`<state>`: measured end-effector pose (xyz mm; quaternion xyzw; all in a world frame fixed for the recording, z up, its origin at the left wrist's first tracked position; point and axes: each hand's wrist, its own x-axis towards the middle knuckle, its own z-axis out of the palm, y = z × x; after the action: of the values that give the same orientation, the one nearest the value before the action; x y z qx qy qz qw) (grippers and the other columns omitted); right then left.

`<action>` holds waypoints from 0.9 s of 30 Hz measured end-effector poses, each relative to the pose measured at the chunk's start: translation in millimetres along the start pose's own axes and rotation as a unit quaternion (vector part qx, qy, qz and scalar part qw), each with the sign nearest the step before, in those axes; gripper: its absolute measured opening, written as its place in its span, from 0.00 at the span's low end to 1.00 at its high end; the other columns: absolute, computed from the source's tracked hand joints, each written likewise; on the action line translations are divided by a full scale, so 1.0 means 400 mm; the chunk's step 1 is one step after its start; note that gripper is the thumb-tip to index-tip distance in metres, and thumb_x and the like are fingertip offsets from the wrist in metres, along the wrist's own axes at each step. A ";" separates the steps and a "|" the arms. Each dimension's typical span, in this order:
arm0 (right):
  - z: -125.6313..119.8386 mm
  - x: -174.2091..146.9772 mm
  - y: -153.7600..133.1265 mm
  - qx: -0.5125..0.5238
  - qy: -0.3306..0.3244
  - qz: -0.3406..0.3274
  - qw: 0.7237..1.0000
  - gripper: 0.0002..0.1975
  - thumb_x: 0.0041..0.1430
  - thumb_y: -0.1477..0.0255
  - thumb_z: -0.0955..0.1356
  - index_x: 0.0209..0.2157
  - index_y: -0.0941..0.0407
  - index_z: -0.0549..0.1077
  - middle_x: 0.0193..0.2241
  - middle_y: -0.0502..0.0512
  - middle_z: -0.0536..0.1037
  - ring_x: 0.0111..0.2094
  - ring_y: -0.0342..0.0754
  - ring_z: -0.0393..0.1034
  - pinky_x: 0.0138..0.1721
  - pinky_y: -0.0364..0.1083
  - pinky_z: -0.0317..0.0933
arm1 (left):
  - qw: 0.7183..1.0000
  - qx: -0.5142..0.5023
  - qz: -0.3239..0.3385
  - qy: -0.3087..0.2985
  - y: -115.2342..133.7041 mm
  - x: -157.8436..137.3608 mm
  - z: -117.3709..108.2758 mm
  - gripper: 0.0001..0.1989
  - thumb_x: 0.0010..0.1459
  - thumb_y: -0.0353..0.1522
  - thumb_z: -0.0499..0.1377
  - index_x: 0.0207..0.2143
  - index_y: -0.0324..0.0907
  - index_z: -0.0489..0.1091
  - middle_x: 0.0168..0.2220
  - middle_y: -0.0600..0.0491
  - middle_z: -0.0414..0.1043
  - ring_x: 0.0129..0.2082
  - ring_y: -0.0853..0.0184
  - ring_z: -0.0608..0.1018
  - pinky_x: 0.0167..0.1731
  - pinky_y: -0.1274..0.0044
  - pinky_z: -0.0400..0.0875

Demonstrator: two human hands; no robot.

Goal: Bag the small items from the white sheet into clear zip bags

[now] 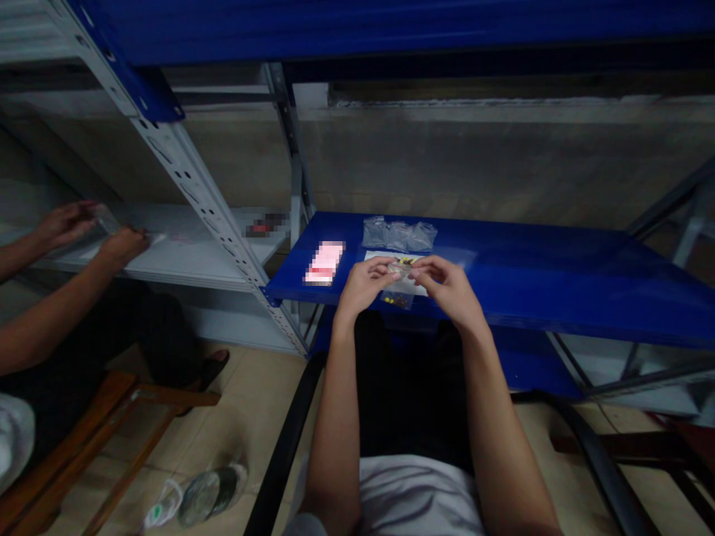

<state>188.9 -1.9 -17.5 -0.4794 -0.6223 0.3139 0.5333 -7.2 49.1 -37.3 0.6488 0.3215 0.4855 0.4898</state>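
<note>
Evenly, a small clear bag (403, 301) is pinched between left hand (366, 284) and right hand (448, 283), neither nearer, its body hung below.

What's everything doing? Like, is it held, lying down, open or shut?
Small bag, held; yellow and dark bits inside; open or shut, can't tell
Left hand, pinching the small bag
Right hand, pinching it too
Clear bags, lying on the blue shelf
White sheet, lying flat, partly covered
Bottle, on the floor
</note>
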 end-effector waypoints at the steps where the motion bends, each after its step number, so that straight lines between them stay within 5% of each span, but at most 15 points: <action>1: 0.002 0.001 0.003 0.011 0.003 0.000 1.000 0.15 0.57 0.59 0.75 0.41 0.53 0.77 0.32 0.53 0.82 0.33 0.50 0.76 0.33 0.47 0.64 | 1.000 -0.008 -0.003 0.001 -0.001 0.001 0.000 0.19 0.54 0.36 0.72 0.48 0.39 0.80 0.32 0.51 0.80 0.33 0.66 0.80 0.39 0.75 0.73; 17: -0.010 -0.003 0.005 -0.033 0.061 -0.008 0.998 0.11 0.56 0.63 0.76 0.36 0.54 0.77 0.30 0.53 0.82 0.32 0.50 0.76 0.38 0.49 0.65 | 0.999 -0.027 -0.020 0.019 -0.005 0.007 0.003 0.17 0.55 0.43 0.71 0.39 0.38 0.81 0.34 0.48 0.82 0.36 0.63 0.81 0.40 0.72 0.76; 27: -0.001 -0.004 -0.007 0.116 0.054 0.056 0.990 0.20 0.52 0.57 0.78 0.41 0.54 0.78 0.31 0.54 0.82 0.32 0.49 0.75 0.29 0.45 0.61 | 0.999 -0.045 -0.015 0.024 0.025 0.003 0.014 0.14 0.57 0.42 0.69 0.36 0.40 0.80 0.32 0.51 0.80 0.34 0.66 0.79 0.38 0.75 0.74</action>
<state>188.7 -4.5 -15.4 -0.4644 -0.5242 0.3869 0.5998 -2.0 45.2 -27.7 0.6090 0.3206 0.5079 0.5181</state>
